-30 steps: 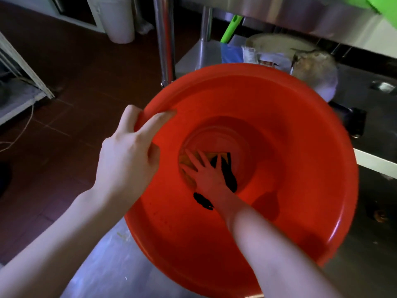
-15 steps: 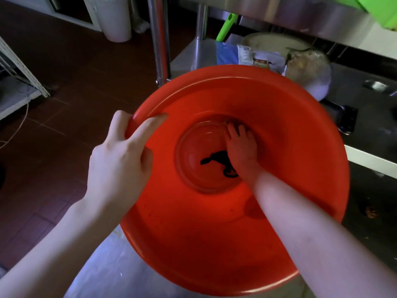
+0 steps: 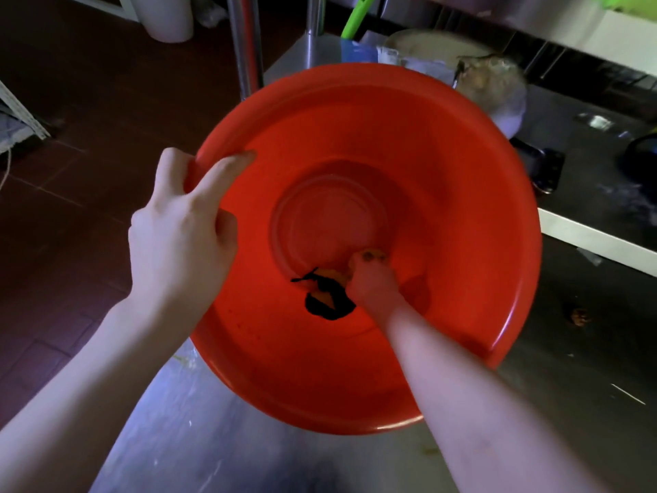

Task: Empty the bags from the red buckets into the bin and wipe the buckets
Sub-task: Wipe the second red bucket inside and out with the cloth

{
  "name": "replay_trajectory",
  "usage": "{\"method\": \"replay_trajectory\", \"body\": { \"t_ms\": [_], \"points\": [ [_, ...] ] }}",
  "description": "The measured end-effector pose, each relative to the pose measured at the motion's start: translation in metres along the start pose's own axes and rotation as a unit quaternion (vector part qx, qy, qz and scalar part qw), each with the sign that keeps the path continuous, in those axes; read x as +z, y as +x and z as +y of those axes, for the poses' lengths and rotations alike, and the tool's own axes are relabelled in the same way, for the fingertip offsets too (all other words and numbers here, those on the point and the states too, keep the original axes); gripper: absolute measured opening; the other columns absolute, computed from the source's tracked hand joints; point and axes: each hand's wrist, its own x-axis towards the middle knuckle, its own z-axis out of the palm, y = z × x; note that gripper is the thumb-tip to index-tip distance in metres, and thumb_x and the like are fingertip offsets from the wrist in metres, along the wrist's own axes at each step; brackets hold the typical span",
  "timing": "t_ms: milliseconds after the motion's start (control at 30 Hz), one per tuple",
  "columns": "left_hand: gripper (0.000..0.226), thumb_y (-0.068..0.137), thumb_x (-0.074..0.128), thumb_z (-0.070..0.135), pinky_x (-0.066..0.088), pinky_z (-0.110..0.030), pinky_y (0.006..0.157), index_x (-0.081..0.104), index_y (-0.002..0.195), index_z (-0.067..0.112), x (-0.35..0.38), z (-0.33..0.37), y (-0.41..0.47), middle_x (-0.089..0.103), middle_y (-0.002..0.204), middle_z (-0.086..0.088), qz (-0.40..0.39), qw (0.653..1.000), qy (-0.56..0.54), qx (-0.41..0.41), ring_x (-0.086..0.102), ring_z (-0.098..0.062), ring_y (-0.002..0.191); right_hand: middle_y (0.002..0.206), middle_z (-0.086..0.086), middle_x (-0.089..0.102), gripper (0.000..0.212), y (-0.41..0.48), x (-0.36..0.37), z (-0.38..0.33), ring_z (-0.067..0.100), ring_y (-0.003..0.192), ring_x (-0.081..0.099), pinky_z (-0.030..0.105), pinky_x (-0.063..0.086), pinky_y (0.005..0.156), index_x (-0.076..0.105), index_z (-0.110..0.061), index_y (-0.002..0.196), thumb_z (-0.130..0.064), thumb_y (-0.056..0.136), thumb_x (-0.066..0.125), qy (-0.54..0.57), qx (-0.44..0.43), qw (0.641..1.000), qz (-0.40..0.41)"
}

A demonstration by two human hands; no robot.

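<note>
The left hand (image 3: 181, 236) grips the left rim of the round red plastic bucket (image 3: 444, 215), with the forefinger and thumb lying inside the wall and the other fingers curled around the outside. The right hand (image 3: 371, 279) reaches deep into the bucket, its fingers bunched down on a crumpled yellow-and-black cloth (image 3: 329, 300) at the near edge of the bucket's circular bottom. The bucket is tilted with its mouth toward the camera, above a smeared stainless-steel tabletop (image 3: 199, 439). A shiny steel post (image 3: 245, 40) rises just behind the rim. Beyond the bucket a bright green handle (image 3: 355, 16) stands beside the post. To the left lies a dark red tiled floor (image 3: 71, 101), where a white cylindrical container (image 3: 170, 16) stands at the far edge.
</note>
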Motion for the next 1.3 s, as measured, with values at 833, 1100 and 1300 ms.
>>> {"method": "replay_trajectory", "body": {
  "t_ms": [833, 1100, 1300],
  "points": [
    [0.070, 0.077, 0.057, -0.002, 0.046, -0.038, 0.064, 0.052, 0.134, 0.037, 0.000, -0.011, -0.004, 0.044, 0.108, -0.008, 0.007, 1.000, 0.000, -0.016, 0.048, -0.026, 0.069, 0.138, 0.012, 0.054, 0.035, 0.011, -0.012, -0.034, 0.031, 0.127, 0.051, 0.039, 0.043, 0.098, 0.057, -0.015, 0.131, -0.021, 0.099, 0.043, -0.143, -0.128, 0.964, -0.185],
    [0.068, 0.079, 0.054, -0.004, 0.044, -0.038, 0.055, 0.051, 0.137, 0.031, -0.003, -0.004, -0.008, 0.041, 0.107, -0.011, -0.010, 1.000, 0.014, -0.004, 0.045, -0.031, 0.057, 0.144, 0.001, 0.046, 0.038, 0.017, -0.056, 0.013, 0.026, 0.142, 0.018, 0.045, 0.016, 0.113, 0.053, -0.025, 0.135, -0.026, 0.099, 0.039, -0.427, -0.129, 0.895, -0.001],
    [0.069, 0.080, 0.053, 0.000, 0.040, -0.035, 0.054, 0.046, 0.138, 0.037, -0.003, 0.003, -0.007, 0.039, 0.108, -0.008, -0.022, 0.999, 0.019, -0.022, 0.045, -0.030, 0.054, 0.139, 0.006, 0.046, 0.052, -0.005, -0.088, 0.003, 0.034, 0.132, 0.030, 0.046, 0.037, 0.100, 0.041, -0.024, 0.139, -0.007, 0.090, 0.050, -0.232, -0.163, 0.958, 0.044]
  ]
}}
